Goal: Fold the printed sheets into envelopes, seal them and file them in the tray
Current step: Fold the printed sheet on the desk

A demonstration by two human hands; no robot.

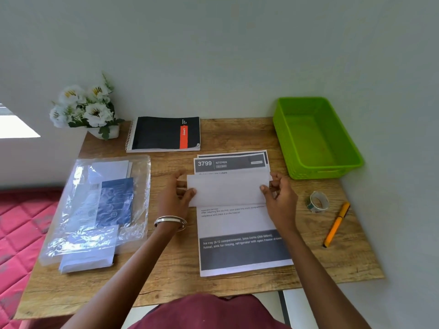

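- My left hand [177, 194] pinched the left edge of a folded white sheet [228, 189], thumb on top and the other fingers curled behind the edge.
- My right hand [280, 198] pinched the right edge the same way, thumb on the face and fingers tucked behind.
- The folded sheet hung between both hands, just above the stack of printed sheets [240, 233] at the middle of the desk [232, 134]. I could not tell whether its lower edge touched the stack.
- Handling, as I judged it: light, thin and limp paper. It would sag if held at one end and would crease readily. Taking hold at both short edges, as here, should keep the fold square.
- Appearance: the folded sheet showed a blank white back in a wide, short band. The top page below carried a grey header reading "3799 KITCHEN", small text and a dark grey block near the near edge. More sheets peeked out at the far edge.
- The green tray [297, 138] stood at the far right, with nothing in it that I could see.
- A tape roll [317, 201] and an orange pen [337, 224] lay right of my right hand; a clear plastic packet [140, 210] holding envelopes lay at the left.
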